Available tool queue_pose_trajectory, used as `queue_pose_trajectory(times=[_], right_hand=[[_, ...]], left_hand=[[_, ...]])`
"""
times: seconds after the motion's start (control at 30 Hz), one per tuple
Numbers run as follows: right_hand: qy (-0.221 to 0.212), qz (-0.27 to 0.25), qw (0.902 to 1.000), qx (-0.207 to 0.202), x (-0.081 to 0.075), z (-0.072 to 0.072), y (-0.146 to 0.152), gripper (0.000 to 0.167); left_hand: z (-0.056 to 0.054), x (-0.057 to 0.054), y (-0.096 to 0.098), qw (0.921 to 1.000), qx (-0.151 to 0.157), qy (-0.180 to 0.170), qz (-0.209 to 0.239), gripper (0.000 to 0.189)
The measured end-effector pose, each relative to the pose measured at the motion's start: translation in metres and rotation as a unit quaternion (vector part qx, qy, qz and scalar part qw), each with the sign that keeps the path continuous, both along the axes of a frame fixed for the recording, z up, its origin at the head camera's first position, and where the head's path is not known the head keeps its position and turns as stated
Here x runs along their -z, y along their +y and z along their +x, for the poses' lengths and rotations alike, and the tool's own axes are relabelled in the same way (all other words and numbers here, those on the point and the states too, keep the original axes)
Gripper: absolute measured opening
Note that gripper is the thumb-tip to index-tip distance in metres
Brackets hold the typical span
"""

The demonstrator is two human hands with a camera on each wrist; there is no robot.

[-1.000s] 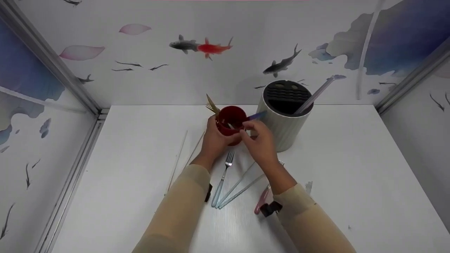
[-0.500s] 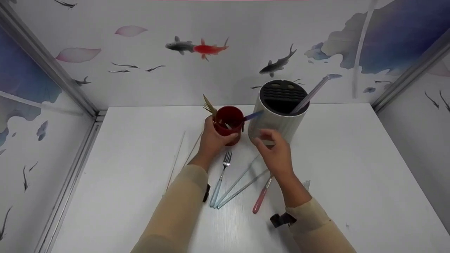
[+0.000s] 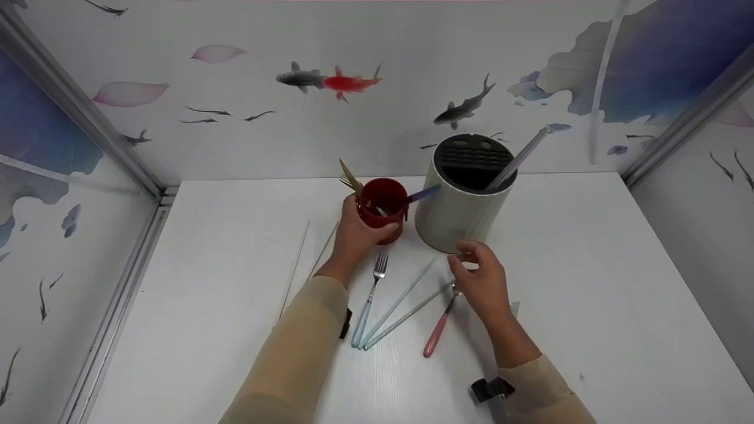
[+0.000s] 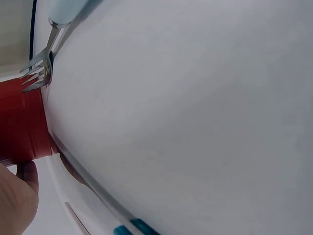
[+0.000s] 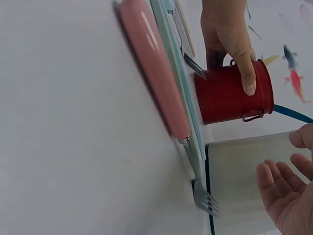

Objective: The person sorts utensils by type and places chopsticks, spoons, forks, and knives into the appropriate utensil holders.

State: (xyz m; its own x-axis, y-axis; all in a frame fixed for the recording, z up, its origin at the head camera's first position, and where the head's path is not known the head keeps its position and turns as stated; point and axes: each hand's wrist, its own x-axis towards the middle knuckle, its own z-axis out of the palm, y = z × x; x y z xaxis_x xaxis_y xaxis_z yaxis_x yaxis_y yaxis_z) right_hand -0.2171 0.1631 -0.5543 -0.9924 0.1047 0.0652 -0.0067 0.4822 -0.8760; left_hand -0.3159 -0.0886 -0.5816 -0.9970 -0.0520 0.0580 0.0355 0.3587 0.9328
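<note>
My left hand [image 3: 353, 235] holds a red metal cup [image 5: 222, 98] from its left side, the thumb across the front. A gold knife [image 3: 349, 174] and a gold fork lean out of the cup's back left, and a blue handle [image 3: 425, 194] sticks out to the right. My right hand [image 3: 484, 280] hovers over the upper end of a pink-handled fork [image 3: 436, 335] lying on the table. In the right wrist view its fingers [image 5: 283, 188] are loosely bent with nothing between them. A blue-handled fork [image 3: 363, 321] lies in front of the cup.
A cylindrical holder [image 3: 462, 221] with a black slotted top stands right of the cup, a clear pinkish handle [image 3: 521, 154] leaning out. Two light blue chopsticks [image 3: 400, 300] lie beside the blue-handled fork. Thin pale sticks [image 3: 297, 259] lie left of the left arm. A patterned wall rises behind.
My right hand has left the cup's right side and come down and rightward, over the pink-handled fork. My left hand keeps its hold on the cup.
</note>
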Motion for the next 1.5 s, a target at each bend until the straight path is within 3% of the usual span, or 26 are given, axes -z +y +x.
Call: queue_pose_trajectory(times=[0.4, 0.6, 0.83, 1.5], right_hand=[[-0.085, 0.031, 0.9959, 0.006, 0.025, 0.016, 0.019, 0.042], [-0.117, 0.045, 0.9921, 0.003, 0.027, 0.025, 0.021, 0.04], [-0.151, 0.083, 0.985, -0.012, 0.025, 0.03, 0.018, 0.024], [-0.172, 0.222, 0.9595, -0.026, 0.019, 0.034, 0.002, 0.025]], left_hand=[[-0.001, -0.001, 0.001, 1.0, -0.003, -0.004, 0.004, 0.101], [0.001, -0.002, 0.001, 0.9998, -0.006, -0.015, -0.009, 0.102], [0.001, -0.004, 0.001, 0.9996, -0.015, -0.02, -0.013, 0.101], [0.001, -0.004, 0.002, 0.9997, -0.009, -0.016, -0.013, 0.101]])
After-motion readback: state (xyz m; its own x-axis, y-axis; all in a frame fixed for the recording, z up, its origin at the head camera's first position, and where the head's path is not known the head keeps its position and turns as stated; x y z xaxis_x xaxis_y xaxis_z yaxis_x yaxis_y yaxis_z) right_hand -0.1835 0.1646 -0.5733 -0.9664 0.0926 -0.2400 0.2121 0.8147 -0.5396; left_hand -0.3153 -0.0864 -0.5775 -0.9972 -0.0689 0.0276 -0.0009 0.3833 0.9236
